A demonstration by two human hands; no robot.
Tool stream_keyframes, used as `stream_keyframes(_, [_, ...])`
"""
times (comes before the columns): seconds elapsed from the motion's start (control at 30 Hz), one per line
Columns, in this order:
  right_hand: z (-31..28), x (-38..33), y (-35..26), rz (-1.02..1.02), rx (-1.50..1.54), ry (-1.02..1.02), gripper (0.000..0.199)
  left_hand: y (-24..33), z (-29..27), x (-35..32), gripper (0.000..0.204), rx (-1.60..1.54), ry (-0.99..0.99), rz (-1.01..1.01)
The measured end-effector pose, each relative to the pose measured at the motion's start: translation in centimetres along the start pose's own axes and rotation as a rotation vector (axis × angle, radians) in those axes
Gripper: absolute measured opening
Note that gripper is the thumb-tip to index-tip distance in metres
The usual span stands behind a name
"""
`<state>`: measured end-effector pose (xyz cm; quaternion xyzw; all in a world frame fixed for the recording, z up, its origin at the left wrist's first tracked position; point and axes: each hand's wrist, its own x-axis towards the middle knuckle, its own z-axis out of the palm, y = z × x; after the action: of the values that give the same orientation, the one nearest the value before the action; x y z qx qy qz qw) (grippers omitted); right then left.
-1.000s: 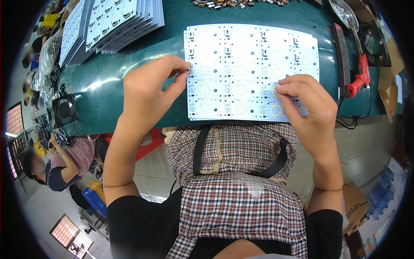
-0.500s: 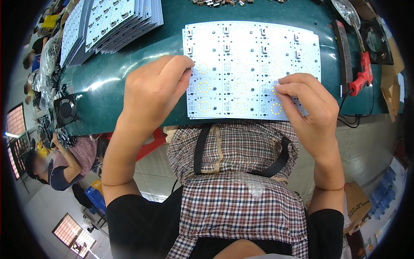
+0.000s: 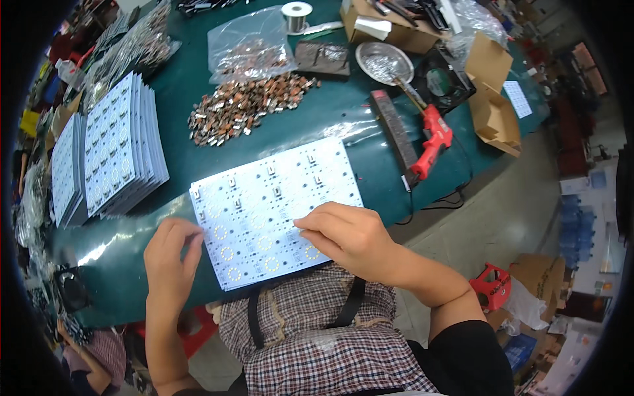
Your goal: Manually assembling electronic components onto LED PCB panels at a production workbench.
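White circuit panel: large rectangular board with rows of small ring-shaped pads and a few tiny parts fitted along its far rows; lies flat on the green table, tilted, its near edge overhanging toward the person's checked apron. Near right corner hidden under the right hand.

Left hand: rests at the panel's near left edge, fingertips touching the board, fingers loosely curled; holds nothing visible.

Right hand: lies on the panel's near right part, thumb and forefinger pinched together at the board surface; whether a small part sits between them cannot be told.

Stacks of similar panels: left of the board, leaning in overlapped piles; a further stack beyond them partly cut off by the dark rim.

Heap of small brown components: beyond the panel; clear plastic bag behind it, contents indistinct.

Red-handled tool beside a long black bar, right of the board. Solder spool, round metal dish, cardboard boxes at the far edge, details blurred.
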<state>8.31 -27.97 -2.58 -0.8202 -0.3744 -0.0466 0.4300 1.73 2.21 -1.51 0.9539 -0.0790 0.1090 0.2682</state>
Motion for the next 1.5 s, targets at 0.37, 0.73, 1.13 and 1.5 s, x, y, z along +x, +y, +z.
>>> stream_keyframes(0.37, [-4.7, 1.2, 3.2, 0.603, 0.751, 0.142, 0.026, -1.4, 0.4, 0.3, 0.012, -0.566, -0.037, -0.456])
stream_keyframes(0.73, [-4.8, 0.0, 3.9, 0.643, 0.695, 0.129, 0.029, -2.1, 0.7, -0.8, 0.019, -0.818, -0.061, -0.513])
stream_keyframes(1.13, [-4.0, 1.8, 2.8, 0.651, 0.182, -0.041, 0.020, -0.3, 1.0, -0.6, 0.017, -0.551, 0.010, -0.363])
stream_keyframes(1.5, [-3.2, 1.9, 2.7, 0.352, -0.137, -0.113, 0.014, 0.6, 1.2, -1.4, 0.019, -0.556, -0.051, -0.228])
